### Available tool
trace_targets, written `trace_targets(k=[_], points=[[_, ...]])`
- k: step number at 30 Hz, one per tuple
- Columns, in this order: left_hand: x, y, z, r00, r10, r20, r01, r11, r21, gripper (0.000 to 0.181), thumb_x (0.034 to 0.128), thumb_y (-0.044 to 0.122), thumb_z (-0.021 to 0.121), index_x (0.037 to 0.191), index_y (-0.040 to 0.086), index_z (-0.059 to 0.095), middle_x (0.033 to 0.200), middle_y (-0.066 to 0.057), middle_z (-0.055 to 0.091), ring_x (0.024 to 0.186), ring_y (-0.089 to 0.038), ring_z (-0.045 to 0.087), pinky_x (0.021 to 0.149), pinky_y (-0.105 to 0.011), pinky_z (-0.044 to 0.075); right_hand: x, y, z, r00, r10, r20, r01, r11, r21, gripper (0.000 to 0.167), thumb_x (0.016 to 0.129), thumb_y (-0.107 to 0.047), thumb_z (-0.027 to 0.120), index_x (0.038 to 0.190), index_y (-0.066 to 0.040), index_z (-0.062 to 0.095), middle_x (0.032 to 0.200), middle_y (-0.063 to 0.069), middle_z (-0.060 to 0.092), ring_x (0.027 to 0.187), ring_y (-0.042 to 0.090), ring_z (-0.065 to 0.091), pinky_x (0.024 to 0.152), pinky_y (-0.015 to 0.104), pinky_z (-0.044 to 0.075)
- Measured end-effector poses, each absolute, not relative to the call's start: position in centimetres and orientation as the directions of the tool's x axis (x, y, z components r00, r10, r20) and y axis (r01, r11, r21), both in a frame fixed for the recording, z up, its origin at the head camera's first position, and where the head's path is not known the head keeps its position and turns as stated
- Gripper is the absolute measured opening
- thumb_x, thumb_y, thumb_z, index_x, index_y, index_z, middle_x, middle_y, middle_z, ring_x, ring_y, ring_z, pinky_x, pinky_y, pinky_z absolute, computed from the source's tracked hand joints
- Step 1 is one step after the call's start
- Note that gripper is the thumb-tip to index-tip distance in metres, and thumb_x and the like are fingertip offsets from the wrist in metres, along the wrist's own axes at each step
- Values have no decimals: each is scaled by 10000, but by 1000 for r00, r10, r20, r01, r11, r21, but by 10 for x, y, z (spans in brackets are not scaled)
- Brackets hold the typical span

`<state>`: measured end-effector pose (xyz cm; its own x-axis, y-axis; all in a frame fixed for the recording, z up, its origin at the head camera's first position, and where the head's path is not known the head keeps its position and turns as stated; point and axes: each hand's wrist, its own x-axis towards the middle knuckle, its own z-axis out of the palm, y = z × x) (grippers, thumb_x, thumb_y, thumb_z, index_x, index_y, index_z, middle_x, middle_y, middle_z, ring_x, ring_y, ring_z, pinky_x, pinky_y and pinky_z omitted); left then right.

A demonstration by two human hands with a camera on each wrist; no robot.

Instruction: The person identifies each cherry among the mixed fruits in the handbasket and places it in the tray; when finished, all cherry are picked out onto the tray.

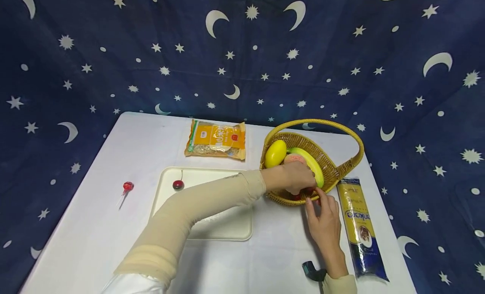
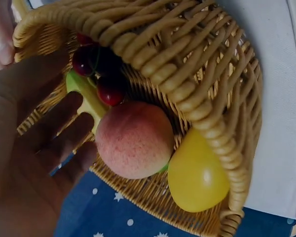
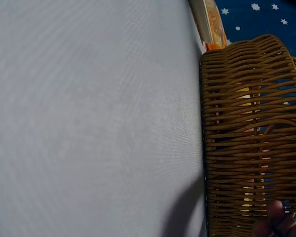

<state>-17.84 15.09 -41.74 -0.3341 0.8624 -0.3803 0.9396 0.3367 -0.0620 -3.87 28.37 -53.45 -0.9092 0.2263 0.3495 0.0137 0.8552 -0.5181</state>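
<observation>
In the head view my left hand [image 1: 299, 177] reaches down into the wicker basket [image 1: 329, 157]. The left wrist view shows its fingers spread and slightly bent beside the banana [image 2: 93, 98], thumb near the dark red cherries [image 2: 111, 90]. A pink peach [image 2: 134, 139] and a yellow lemon-like fruit [image 2: 200, 170] lie beyond those fingers. My right hand [image 1: 326, 222] grips the basket's near right rim, its thumb against the woven outer wall. In the right wrist view, fingertips [image 3: 275, 211] touch that wall. Part of the banana is hidden behind my left hand.
A cream tray [image 1: 242, 233] with one cherry [image 1: 178, 185] lies left of the basket. Behind it is an orange grain bag [image 1: 216, 139]. A red lollipop [image 1: 128, 186] lies far left, a blue-yellow pasta pack [image 1: 360, 226] at right.
</observation>
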Motion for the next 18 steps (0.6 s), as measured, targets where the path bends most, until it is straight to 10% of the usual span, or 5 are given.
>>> trace_targets(k=[18], points=[[-171, 163, -439, -349, 758, -551, 927, 364, -87, 190, 1090, 233, 543, 1165, 264, 715, 1270, 84, 735, 1078, -69, 658, 953, -270, 570, -41, 283, -535, -903, 225, 366, -2, 850, -527, 436, 1016, -257, 694, 1423, -118, 623, 1029, 162, 583, 909, 282, 516, 695, 397, 385]])
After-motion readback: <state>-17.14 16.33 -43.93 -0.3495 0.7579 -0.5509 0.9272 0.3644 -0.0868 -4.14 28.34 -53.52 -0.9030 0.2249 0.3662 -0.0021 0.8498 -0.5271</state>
